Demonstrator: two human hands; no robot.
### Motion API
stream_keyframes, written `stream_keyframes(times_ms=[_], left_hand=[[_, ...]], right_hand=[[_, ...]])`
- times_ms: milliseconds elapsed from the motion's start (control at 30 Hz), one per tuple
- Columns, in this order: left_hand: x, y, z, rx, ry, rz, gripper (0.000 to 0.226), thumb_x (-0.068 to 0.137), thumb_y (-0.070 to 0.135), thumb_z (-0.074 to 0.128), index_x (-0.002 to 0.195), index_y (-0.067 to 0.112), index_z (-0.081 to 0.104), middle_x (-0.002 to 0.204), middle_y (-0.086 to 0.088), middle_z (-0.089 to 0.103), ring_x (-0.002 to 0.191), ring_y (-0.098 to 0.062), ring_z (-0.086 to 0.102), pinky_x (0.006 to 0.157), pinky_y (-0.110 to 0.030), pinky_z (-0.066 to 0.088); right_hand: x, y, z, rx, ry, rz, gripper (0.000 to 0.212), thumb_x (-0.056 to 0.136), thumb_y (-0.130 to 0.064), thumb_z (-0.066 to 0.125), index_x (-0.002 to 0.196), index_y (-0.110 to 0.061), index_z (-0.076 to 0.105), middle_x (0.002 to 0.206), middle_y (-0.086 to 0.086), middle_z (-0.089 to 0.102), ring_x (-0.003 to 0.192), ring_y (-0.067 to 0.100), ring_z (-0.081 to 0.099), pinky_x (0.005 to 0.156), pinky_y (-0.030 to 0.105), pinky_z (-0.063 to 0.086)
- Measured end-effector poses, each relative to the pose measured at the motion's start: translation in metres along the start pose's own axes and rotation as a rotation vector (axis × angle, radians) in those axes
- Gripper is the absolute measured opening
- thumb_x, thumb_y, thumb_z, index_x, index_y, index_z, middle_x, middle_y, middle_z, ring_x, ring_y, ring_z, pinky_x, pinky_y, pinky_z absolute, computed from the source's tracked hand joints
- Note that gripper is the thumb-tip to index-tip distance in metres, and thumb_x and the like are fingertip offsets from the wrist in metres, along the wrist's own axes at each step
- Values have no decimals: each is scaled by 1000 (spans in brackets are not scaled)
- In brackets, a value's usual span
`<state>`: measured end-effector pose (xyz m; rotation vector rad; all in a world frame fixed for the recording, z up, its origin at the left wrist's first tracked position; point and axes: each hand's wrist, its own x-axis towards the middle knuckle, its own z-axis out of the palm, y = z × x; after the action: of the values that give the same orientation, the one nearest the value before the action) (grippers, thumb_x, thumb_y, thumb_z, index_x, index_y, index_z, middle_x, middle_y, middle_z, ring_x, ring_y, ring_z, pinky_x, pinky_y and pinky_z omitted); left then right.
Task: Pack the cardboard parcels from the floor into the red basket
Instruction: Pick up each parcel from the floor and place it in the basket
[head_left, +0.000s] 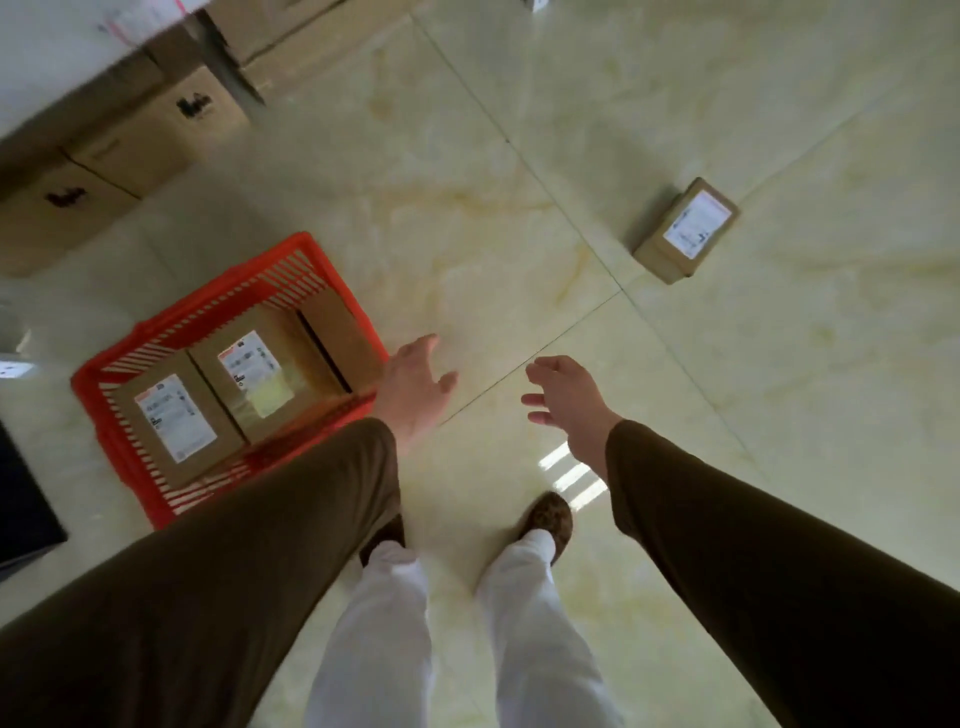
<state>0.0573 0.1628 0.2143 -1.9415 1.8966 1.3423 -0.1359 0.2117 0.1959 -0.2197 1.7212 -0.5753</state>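
Glossy tiled floor (519, 208); brown labelled parcel (684, 232) lying well beyond relaxed, empty hands (415, 384) (569, 400).

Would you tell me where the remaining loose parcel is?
The parcel lies on the floor tiles at upper right, well apart from the red basket at left.

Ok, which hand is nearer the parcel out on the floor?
Right. The right hand hangs open below-left of the floor parcel; the left hand is farther off, beside the red basket.
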Motion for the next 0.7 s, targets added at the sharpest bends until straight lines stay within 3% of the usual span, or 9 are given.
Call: stream_keyframes(times_ms=[333,700], left_hand=[[30,94,50,5,-123,16,57,102,32,51,154,17,33,155,-10,42,144,-29,35,115,-40,32],[95,193,87,93,-143,-35,56,102,34,48,153,17,34,153,-8,44,141,-28,37,113,-41,34]], right_hand=[[28,-32,-106,88,88,20,40,103,-18,58,141,-11,47,109,7,64,86,23,68,64,29,51],[84,-68,-206,114,103,32,32,104,-16,55,136,-14,49,103,5,67,83,21,67,64,28,52]])
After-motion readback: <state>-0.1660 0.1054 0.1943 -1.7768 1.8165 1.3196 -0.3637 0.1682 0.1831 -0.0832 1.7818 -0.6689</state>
